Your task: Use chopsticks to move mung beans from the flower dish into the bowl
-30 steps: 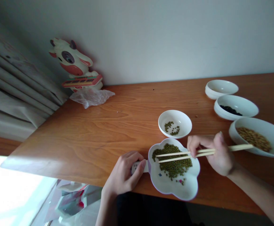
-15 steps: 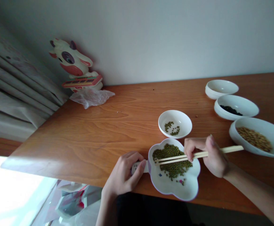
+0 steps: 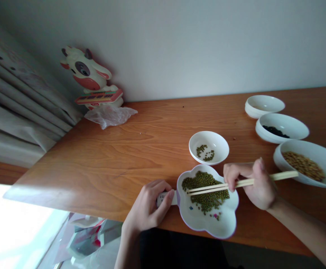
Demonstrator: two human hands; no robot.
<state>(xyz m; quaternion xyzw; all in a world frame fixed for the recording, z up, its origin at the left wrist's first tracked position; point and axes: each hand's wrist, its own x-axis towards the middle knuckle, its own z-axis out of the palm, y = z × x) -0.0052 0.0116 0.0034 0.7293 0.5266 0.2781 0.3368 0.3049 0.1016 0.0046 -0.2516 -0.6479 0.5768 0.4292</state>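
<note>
My left hand [image 3: 148,204] grips the short handle of a white, flower-shaped bowl [image 3: 221,227] with a purple rim at the table's front edge. Green mung beans [image 3: 208,200] cover much of its bottom. My right hand [image 3: 254,183] is closed round a pair of wooden chopsticks [image 3: 247,182], whose tips point left over the beans near the handle side. Whether a bean sits between the tips is too small to tell. Just behind stands a small white bowl [image 3: 220,147] holding some mung beans.
At the right stand a white bowl of tan kernels [image 3: 303,164], one with dark seeds [image 3: 275,130] and a farther white bowl [image 3: 264,106]. A cow toy with a keyboard [image 3: 92,78] and a crumpled plastic bag [image 3: 112,115] lie at the back left.
My right hand and the chopsticks have shifted slightly to the right, the tips sliding a little way from the handle side. My left hand keeps its hold.
</note>
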